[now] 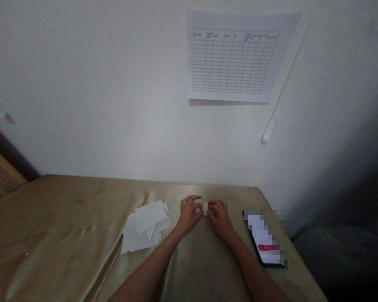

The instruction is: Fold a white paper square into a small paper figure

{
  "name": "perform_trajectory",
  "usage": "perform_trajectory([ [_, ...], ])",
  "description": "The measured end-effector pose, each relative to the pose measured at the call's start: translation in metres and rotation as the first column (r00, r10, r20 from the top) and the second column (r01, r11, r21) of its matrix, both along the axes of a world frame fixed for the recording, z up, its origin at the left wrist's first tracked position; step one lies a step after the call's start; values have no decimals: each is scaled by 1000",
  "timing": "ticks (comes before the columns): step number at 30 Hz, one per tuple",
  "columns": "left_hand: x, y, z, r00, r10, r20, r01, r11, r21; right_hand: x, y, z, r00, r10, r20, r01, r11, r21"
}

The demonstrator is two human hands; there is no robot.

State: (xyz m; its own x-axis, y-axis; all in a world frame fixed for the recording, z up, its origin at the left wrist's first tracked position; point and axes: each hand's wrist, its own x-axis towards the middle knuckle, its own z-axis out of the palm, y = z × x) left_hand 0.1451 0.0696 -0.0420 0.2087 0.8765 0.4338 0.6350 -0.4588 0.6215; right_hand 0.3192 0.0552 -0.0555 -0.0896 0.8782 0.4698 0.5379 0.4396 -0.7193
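A small piece of white paper (205, 208) is held up between my two hands, just above the brownish table cover. My left hand (190, 212) pinches its left edge with thumb and finger, while the other fingers curve above. On the opposite edge, my right hand (219, 214) grips it with thumb and fingertips. Whether the paper is folded is too small to tell. To the left of my left hand lies a loose pile of white paper sheets (149, 220), overlapping, some with torn-looking edges.
A phone (264, 243) with a lit, partly blurred screen lies right of my right arm. The table cover (82, 218) has creases at left. Behind it rises a white wall (113, 105) with a printed table sheet (233, 63) and a slanted white strip (283, 96).
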Motion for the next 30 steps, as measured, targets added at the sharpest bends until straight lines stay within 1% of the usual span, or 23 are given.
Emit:
perform_trajectory([
  [4, -1, 2, 1, 999, -20, 29, 20, 1000, -1, 1, 1, -1, 1000, -16, -22, 17, 999, 43],
  [10, 1, 0, -2, 995, 71, 65, -71, 998, -3, 3, 2, -3, 998, -62, 17, 60, 996, 67],
  [13, 2, -1, -2, 994, 85, 68, -85, 996, 1, 3, 2, -3, 996, -83, 46, 78, 992, 101],
  [18, 2, -1, -3, 995, 78, 59, -79, 997, 24, 2, 2, -4, 992, -96, 87, 85, 989, 123],
  [22, 2, -2, -4, 997, 71, 43, -73, 997, 28, 2, 0, -3, 990, -74, 121, 59, 991, 123],
  [26, 1, -2, -2, 999, 34, 34, -35, 999, 26, 1, -2, -2, 988, -45, 147, 26, 992, 126],
  [30, -2, 1, 0, 1000, -13, 28, 12, 1000, 25, -1, -2, -3, 989, -65, 135, 48, 991, 125],
])
